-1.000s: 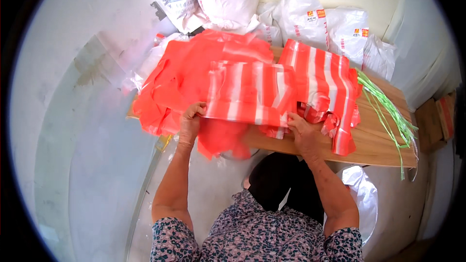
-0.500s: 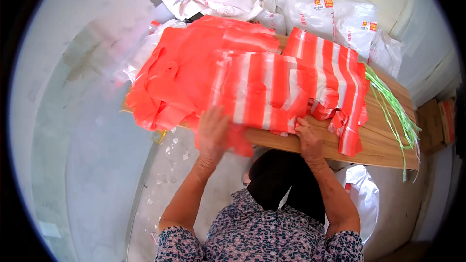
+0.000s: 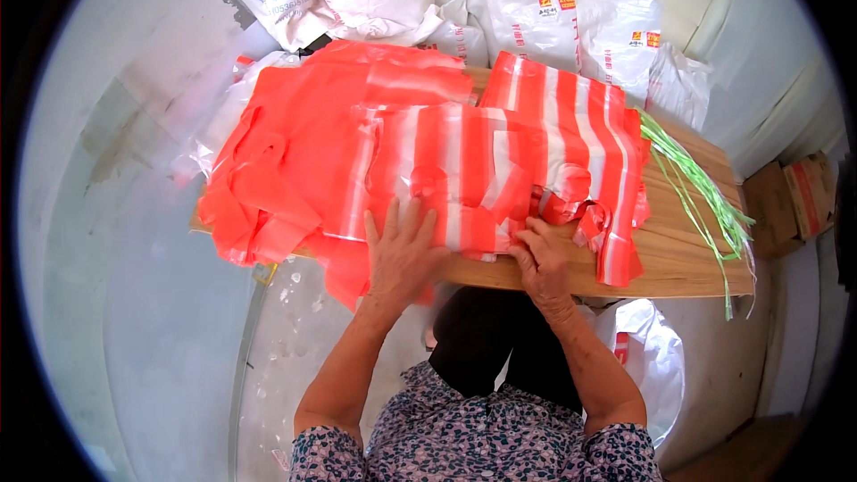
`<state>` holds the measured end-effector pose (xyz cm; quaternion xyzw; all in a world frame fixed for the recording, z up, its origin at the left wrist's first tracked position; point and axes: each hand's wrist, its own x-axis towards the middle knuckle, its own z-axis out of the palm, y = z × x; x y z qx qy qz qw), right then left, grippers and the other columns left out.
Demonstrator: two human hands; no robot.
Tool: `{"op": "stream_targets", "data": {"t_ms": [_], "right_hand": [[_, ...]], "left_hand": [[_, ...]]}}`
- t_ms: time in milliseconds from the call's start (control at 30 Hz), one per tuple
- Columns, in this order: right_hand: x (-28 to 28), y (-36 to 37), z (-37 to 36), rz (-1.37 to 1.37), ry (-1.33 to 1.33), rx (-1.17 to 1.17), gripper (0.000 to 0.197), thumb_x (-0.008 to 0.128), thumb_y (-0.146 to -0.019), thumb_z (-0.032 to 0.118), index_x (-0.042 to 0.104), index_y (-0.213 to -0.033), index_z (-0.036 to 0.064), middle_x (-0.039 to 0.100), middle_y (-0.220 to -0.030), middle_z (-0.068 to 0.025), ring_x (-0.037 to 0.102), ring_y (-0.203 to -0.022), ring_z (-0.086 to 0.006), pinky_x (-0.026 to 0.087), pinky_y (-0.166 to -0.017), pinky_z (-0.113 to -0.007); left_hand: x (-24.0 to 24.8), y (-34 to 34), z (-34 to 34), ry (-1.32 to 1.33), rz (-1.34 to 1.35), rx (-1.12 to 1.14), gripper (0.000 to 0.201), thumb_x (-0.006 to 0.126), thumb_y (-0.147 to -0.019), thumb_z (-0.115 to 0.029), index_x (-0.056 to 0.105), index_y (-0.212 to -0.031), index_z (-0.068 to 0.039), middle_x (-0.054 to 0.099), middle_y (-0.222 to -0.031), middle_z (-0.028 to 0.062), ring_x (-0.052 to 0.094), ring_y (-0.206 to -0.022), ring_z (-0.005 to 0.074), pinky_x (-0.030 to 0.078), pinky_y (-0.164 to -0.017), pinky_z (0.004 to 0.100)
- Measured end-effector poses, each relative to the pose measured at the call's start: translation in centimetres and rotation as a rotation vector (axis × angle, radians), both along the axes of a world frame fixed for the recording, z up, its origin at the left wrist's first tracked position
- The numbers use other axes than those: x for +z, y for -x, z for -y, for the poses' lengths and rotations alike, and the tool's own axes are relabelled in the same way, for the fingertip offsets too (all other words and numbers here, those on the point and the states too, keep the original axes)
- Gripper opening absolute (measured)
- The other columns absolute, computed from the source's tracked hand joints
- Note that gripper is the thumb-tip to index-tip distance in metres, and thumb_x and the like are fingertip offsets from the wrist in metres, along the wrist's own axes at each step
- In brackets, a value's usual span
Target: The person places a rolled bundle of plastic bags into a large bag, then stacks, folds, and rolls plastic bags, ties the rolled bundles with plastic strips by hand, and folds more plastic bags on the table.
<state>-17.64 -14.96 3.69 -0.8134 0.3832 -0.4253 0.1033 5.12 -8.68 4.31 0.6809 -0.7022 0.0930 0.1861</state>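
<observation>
A red and white striped plastic bag [image 3: 453, 147] lies flat along the front of the wooden table [image 3: 683, 263]. My left hand [image 3: 402, 250] presses on its lower left part, palm down with the fingers spread. At its lower right corner, my right hand [image 3: 543, 263] has bent fingers and thumb closed on the bag's edge. A second striped pile of bags [image 3: 576, 112] lies to the right, its cut handles crumpled toward me. Plain red plastic bags [image 3: 286, 116] are heaped on the left, with some red film hanging over the front edge.
Green plastic strings [image 3: 705, 192] trail over the table's right end. Full white sacks [image 3: 527, 22] stand behind the table. Cardboard boxes [image 3: 811, 196] sit at the far right. An opened white sack [image 3: 656, 357] is on the floor below the table, by my right arm.
My left hand, blurred before, now lies spread on the striped bag. My right hand stays at the bag's corner, its fingers more bent. The whole view has shifted slightly.
</observation>
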Motion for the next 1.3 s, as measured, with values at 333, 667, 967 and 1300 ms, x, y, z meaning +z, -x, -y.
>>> {"op": "stream_targets", "data": {"t_ms": [333,667,967,1300], "right_hand": [[5.6,-3.8,7.7,-0.270,0.005,-0.197,0.016,0.066,-0.074,0.005,0.060,-0.088,0.0005,0.058,-0.092,-0.0136,0.052,-0.095,-0.0330,0.043,-0.082,-0.039],[6.1,-3.3,11.8,0.013,-0.249,-0.135,0.006,0.062,-0.075,0.001,0.059,-0.080,-0.0005,0.062,-0.079,-0.0109,0.059,-0.071,-0.0218,0.046,-0.064,-0.031],[6.4,-3.9,14.8,-0.017,0.148,0.070,0.013,0.058,-0.076,-0.003,0.062,-0.088,0.0007,0.062,-0.082,-0.0119,0.060,-0.075,-0.0237,0.047,-0.068,-0.030],[6.3,-4.1,16.2,-0.094,-0.244,0.183,0.013,0.062,-0.072,-0.003,0.065,-0.085,-0.0013,0.066,-0.077,-0.0084,0.061,-0.073,-0.0148,0.048,-0.068,-0.026]], "left_hand": [[-0.7,0.0,0.8,0.124,-0.002,0.019,0.058,0.063,-0.077,-0.044,0.054,-0.122,-0.008,0.045,-0.133,0.0150,0.037,-0.127,0.0377,0.019,-0.104,0.0631],[-1.1,0.0,0.6,0.012,0.007,0.053,0.063,0.042,-0.087,-0.055,0.049,-0.130,-0.009,0.037,-0.142,0.0109,0.028,-0.133,0.0349,0.013,-0.106,0.0620],[-1.0,0.2,0.7,-0.013,-0.010,0.065,0.065,0.041,-0.087,-0.056,0.047,-0.131,-0.008,0.037,-0.142,0.0115,0.029,-0.133,0.0349,0.014,-0.106,0.0612],[-0.8,0.1,0.6,-0.001,-0.019,0.070,0.067,0.042,-0.086,-0.056,0.048,-0.130,-0.007,0.039,-0.140,0.0127,0.032,-0.131,0.0357,0.015,-0.106,0.0612]]}}
